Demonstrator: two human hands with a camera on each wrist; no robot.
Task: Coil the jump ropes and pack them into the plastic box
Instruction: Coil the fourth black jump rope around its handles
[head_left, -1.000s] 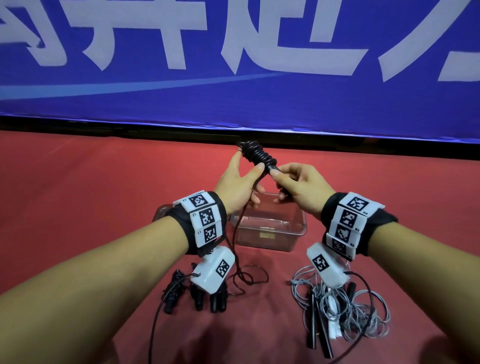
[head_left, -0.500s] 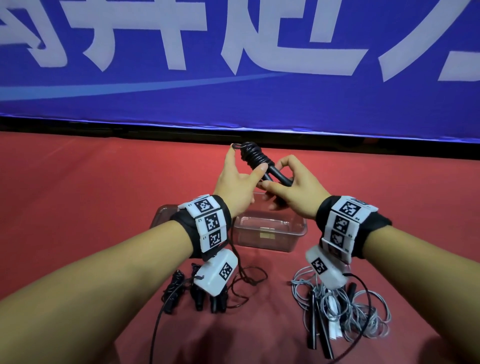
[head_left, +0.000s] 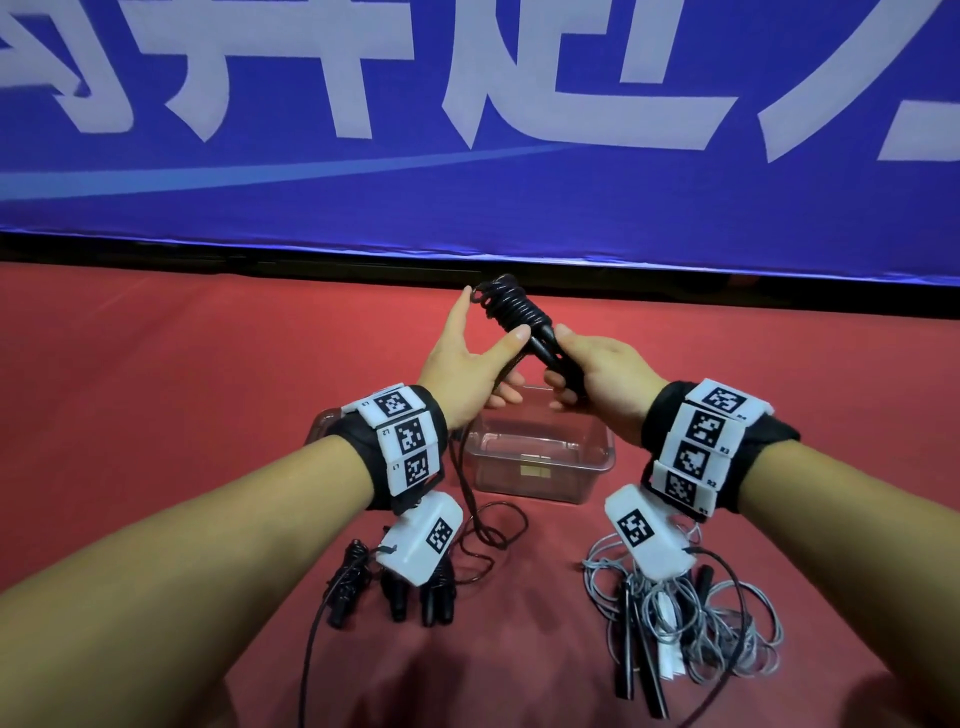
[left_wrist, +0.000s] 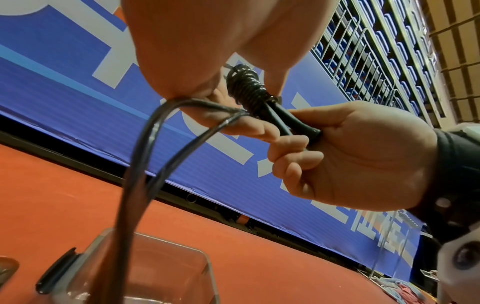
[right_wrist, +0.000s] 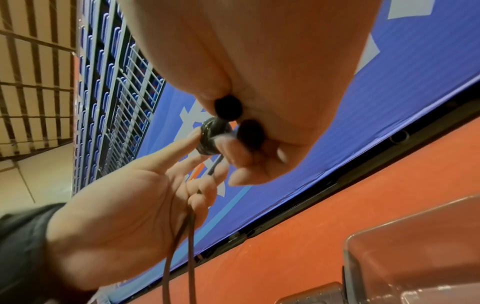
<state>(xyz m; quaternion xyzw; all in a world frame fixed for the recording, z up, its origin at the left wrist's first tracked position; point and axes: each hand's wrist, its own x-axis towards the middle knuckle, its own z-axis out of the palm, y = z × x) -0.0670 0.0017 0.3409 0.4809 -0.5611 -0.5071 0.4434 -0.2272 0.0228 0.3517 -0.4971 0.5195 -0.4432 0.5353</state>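
Note:
A black jump rope (head_left: 511, 312) is held up above the clear plastic box (head_left: 540, 462), its cord wound in tight turns round the two handles. My right hand (head_left: 597, 374) grips the handles just below the coil; their butt ends (right_wrist: 228, 109) poke out of the fist. My left hand (head_left: 470, 364) has thumb and forefinger stretched beside the coil (left_wrist: 246, 88), while its lower fingers curl round the loose cord (left_wrist: 145, 164). That cord hangs as a double strand to the red floor in front of the box.
Several wound black ropes (head_left: 395, 587) lie on the floor at near left. A loose tangle of grey rope (head_left: 691, 613) with black handles lies at near right. A blue banner (head_left: 467, 156) closes off the far side beyond the red floor.
My right hand has changed from a fingertip pinch near the coil to a fuller grip lower on the handles. My left thumb and forefinger have spread alongside the coil.

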